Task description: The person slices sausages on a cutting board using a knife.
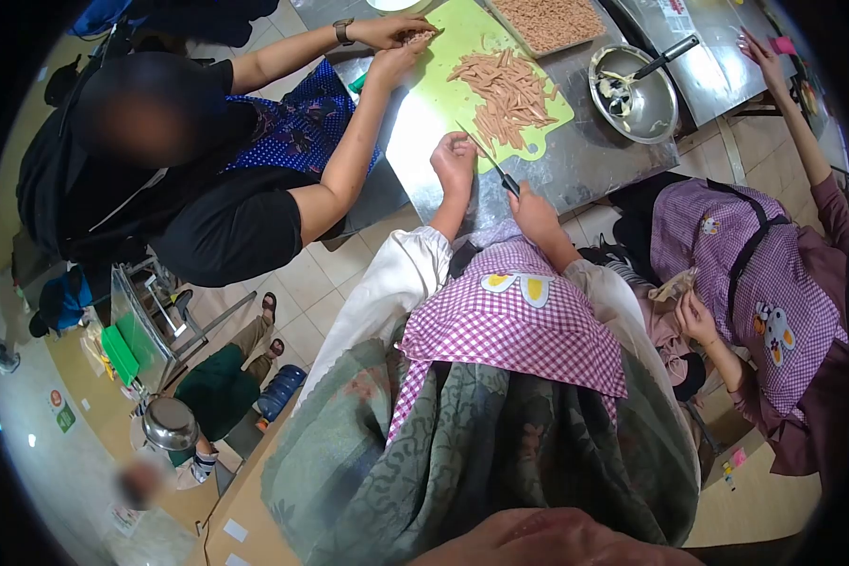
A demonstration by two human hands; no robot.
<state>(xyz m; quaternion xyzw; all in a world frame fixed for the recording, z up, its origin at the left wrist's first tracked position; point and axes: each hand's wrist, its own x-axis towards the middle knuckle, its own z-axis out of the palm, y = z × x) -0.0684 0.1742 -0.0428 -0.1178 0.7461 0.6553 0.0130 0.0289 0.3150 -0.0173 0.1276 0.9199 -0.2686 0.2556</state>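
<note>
In my right hand [537, 213] is a knife [507, 181] with a black handle, its blade pointing up and left over the near edge of a light green cutting board [460, 24]. My left hand [455, 160] is beside the blade, its fingers curled inward at the board's edge; I cannot make out what, if anything, they hold. A heap of thin pinkish-brown strips [506, 94], looking like cut sausage, lies on the board beyond both hands.
A tray of small chopped pieces [549, 23] stands behind the board. To the right is a metal bowl [667, 121] with creamy residue and a black-handled utensil [665, 57]. A co-worker's hands [393, 47] work at the board's left; another person [717, 226] stands right.
</note>
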